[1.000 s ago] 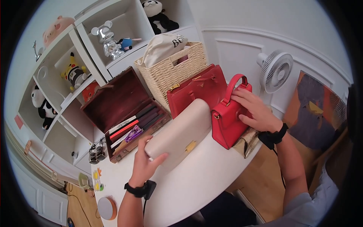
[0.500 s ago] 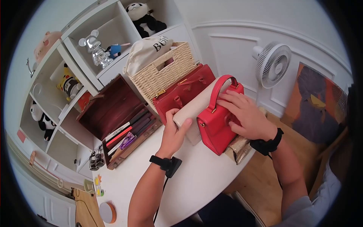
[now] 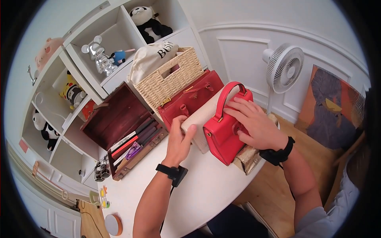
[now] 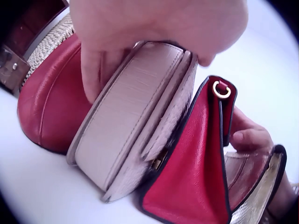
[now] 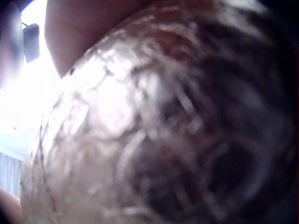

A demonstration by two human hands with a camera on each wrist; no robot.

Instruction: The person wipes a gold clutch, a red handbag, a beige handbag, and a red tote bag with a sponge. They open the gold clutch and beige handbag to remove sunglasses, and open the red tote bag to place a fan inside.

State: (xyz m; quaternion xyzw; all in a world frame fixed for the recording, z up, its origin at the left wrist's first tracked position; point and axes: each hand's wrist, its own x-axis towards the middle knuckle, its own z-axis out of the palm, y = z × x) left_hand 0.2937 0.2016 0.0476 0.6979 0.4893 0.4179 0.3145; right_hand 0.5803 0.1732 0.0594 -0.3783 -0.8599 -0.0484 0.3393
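Observation:
My left hand (image 3: pixel 178 139) grips the near end of a cream handbag (image 3: pixel 204 114), thumb on one side and fingers on the other. In the left wrist view the cream handbag (image 4: pixel 126 102) stands on edge between a dark red handbag (image 4: pixel 51 98) and a bright red handbag (image 4: pixel 191 172). My right hand (image 3: pixel 260 127) lies over the bright red handbag's flap beside its raised handle, fingers extended. Beyond that bag is a crinkled gold bag (image 3: pixel 249 158), partly hidden under my right wrist. Its shiny surface (image 5: pixel 117 130) fills much of the right wrist view, blurred.
An open wooden case (image 3: pixel 139 148) with pens and other slim items sits left on the white table (image 3: pixel 190 186). Behind the bags is a woven basket (image 3: pixel 182 71) holding a cloth bag. A white fan (image 3: pixel 283 69) stands back right; the table's curved edge is near me.
My left hand has moved the cream handbag rightward, in between the two red handbags. My right hand has stayed on the bright red one. The head view has shifted slightly.

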